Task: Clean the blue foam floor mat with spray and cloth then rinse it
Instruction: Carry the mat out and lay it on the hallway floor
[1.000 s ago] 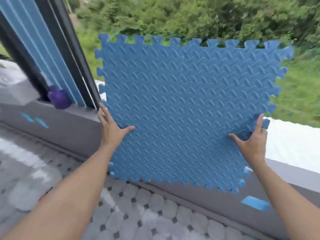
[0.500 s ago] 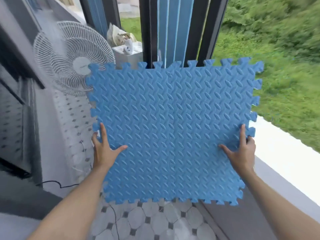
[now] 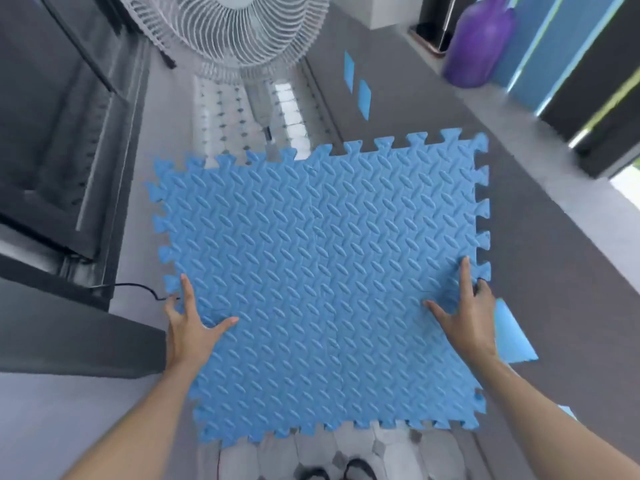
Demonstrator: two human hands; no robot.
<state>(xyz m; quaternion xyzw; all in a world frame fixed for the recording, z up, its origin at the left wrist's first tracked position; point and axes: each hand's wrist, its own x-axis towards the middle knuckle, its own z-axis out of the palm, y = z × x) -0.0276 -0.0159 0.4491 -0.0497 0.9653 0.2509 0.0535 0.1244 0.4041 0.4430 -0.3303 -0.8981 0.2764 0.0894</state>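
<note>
The blue foam mat (image 3: 322,282) is held out in front of the person, roughly level, above the tiled floor (image 3: 287,109), with its ridged, diamond-patterned face turned up toward the camera. Its edges are cut in interlocking puzzle teeth on all four sides. The left hand (image 3: 190,327) grips the mat at its left edge: the thumb lies flat on the top face, the index finger runs straight along the edge, and the other fingers pass under the foam, out of view. The right hand (image 3: 464,317) grips the right edge in the same way, thumb spread across the top face, index finger extended straight along the surface, remaining fingers wrapped round the edge and hidden below. Both forearms reach in from the bottom of the view. A white pedestal fan (image 3: 228,29) stands on the floor beyond the far edge of the mat, and its stem descends toward the mat's far side. A purple bottle (image 3: 479,46) stands on the grey ledge (image 3: 536,254) at the upper right, well apart from the mat. Small blue patches (image 3: 358,81) mark the grey ledge face, and a further blue piece (image 3: 512,337) shows just beside the right wrist. A black cable (image 3: 135,289) runs along the floor at the left, near the left fingertips. Dark footwear (image 3: 332,472) shows at the bottom edge below the mat.
</note>
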